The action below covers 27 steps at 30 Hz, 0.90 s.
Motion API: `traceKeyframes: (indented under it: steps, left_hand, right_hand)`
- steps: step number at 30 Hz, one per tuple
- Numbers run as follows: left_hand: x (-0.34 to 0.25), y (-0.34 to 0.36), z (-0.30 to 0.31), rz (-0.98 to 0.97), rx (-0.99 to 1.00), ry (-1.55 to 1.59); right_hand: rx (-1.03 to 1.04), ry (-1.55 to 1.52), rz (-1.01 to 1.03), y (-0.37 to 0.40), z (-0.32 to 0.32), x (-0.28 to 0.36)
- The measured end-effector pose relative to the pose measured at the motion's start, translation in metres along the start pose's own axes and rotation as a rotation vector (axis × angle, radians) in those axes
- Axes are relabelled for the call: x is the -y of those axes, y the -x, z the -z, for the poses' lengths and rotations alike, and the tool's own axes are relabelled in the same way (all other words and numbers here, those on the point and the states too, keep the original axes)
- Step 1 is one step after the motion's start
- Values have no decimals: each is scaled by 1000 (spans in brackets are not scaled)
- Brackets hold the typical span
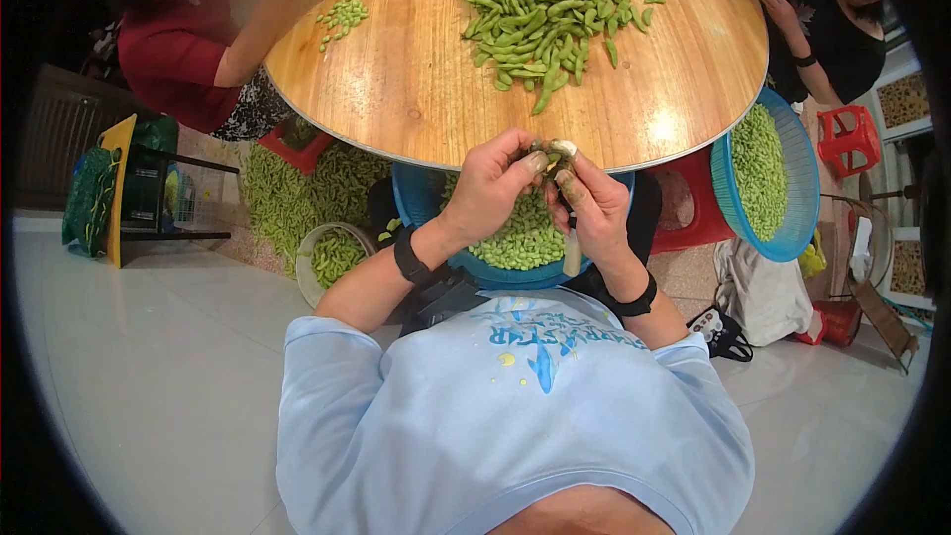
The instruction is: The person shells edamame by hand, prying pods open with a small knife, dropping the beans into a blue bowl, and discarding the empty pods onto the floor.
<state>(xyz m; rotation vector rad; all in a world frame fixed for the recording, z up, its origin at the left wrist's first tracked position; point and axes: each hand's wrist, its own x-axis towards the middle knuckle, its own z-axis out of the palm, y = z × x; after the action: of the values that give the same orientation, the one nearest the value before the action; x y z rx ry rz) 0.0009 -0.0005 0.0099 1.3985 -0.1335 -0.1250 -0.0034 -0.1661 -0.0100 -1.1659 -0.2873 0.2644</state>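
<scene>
My two hands meet at the near edge of the round wooden table (396, 79), above a blue basket (416, 196) of shelled green soybeans (520, 241). My left hand (490, 188) is closed in a pinch on a green soybean pod (552, 160), mostly hidden by the fingers. My right hand (597, 206) has its fingertips at the same pod. It is closed around a small tool (572, 253), dark near the fingers with a pale, flat end pointing down. A pile of unshelled pods (545, 25) lies farther back on the table.
Across the table sit a person in a red shirt (173, 64) and another in black (842, 50). A second blue basket (802, 183) of beans stands right. Pods cover the floor at left (327, 188), beside a pale bucket (309, 282). Red stools (849, 142) stand around.
</scene>
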Motion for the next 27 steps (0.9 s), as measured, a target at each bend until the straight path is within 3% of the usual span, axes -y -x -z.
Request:
traceKeyframes:
  steps: [2,4,5,7,8,10,14,16,19,20,21,23,24,25,26,27]
  left_hand:
    - [-2,-3,5,94,35,135]
    - [-4,-5,11,322,171,510]
    - [-6,-5,10,323,170,510]
    - [-8,-5,5,297,91,402]
    - [-7,-4,4,293,91,400]
    - [-3,-5,3,140,49,43]
    - [-1,-5,11,38,82,-160]
    - [-1,-5,26,459,248,440]
    - [-2,3,28,597,241,581]
    - [2,5,31,609,250,548]
    - [2,10,31,603,249,542]
    - [0,23,28,301,221,-349]
    - [-12,32,29,-114,204,-787]
    - [-20,43,35,-161,167,-1071]
    - [-29,53,43,-208,129,-1354]
    - [-46,58,48,23,155,-1550]
  right_hand:
    - [0,25,11,-1,5,-2]
    - [122,-19,10,-1,12,-2]
    - [122,-19,9,-2,12,-2]
    - [66,440,242,-6,9,-2]
    - [68,440,245,-6,7,-2]
    - [-78,287,100,-6,4,0]
    - [-74,404,166,-8,10,-3]
    - [112,427,137,-9,17,4]
    - [241,511,135,-10,21,3]
    - [226,701,313,-11,20,-2]
    - [228,700,321,-11,17,-5]
    - [130,887,438,-8,8,-8]
    - [97,858,431,-6,7,-8]
    - [94,855,440,-2,9,-7]
    - [117,729,252,4,12,-5]
    - [136,599,68,10,14,-3]
